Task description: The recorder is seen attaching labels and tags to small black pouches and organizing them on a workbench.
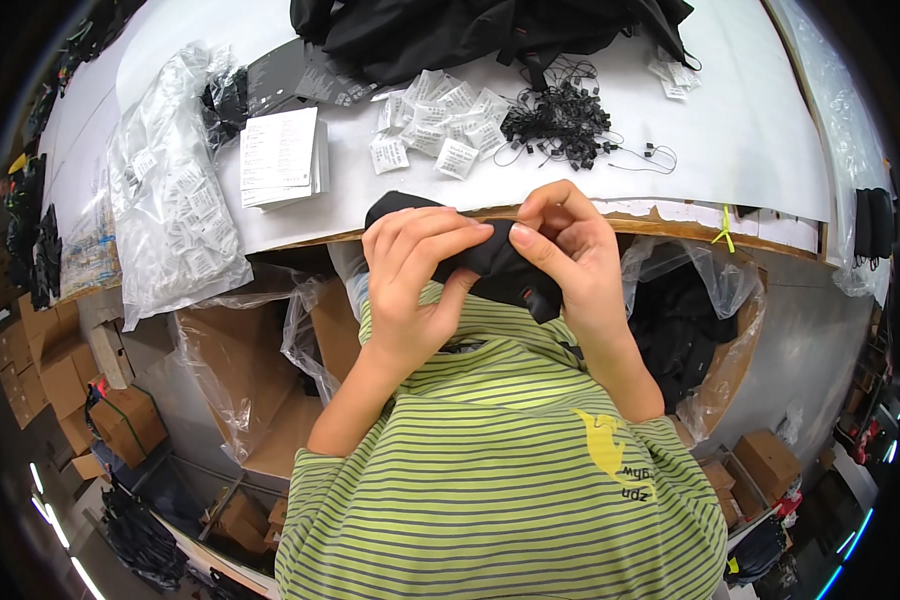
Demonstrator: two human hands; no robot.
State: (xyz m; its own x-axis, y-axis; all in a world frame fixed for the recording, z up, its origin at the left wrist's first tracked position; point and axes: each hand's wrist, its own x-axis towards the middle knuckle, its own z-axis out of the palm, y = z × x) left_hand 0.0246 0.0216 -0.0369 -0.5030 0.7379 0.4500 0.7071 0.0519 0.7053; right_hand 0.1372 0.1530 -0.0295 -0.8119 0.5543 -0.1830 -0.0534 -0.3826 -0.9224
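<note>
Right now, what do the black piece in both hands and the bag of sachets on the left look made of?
Black piece: looks like soft matte fabric; it folds and bends under the left hand and right hand. Exact fibre unclear.
Bag of sachets: thin clear plastic film, glossy and crinkled, small white sachets showing through.

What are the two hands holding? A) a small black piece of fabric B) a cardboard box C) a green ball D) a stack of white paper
A: both the left hand and the right hand pinch a small black fabric piece at the table edge.
</note>
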